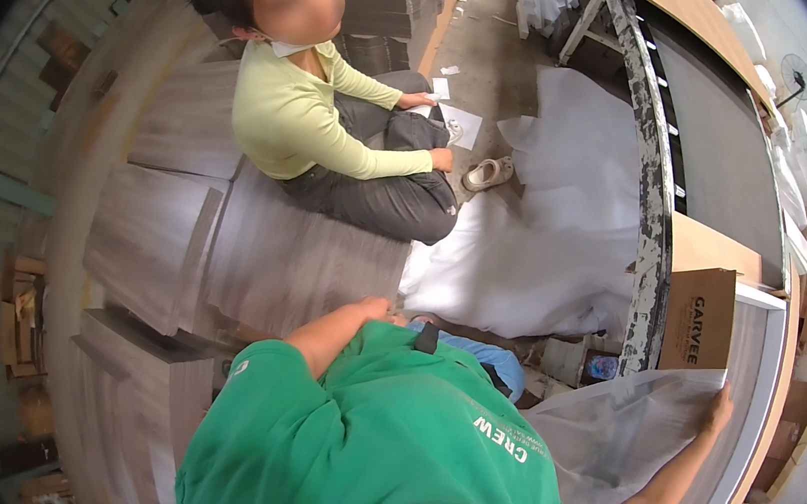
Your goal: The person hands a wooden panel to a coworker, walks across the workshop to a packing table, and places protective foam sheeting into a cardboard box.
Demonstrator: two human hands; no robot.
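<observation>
My right hand [720,409] is at the right, its fingers closed at the edge of a thin translucent sheet [617,427]. The sheet spreads across the lower right, beside a long panel with a white edge [764,379]. Just beyond that hand stands a brown cardboard box [699,321] with dark print. My left hand [372,308] is held low in front of my body, near my blue trousers [482,358]. Its fingers are too small and partly hidden to make out, and I see no object in it.
Ahead, a person in a light yellow top [306,113] sits on stacked grey boards [301,234], holding white paper [458,124]. White foam sheeting [559,203] lies on the floor beside a shoe [488,174]. A worn metal-framed bench [654,201] runs along the right.
</observation>
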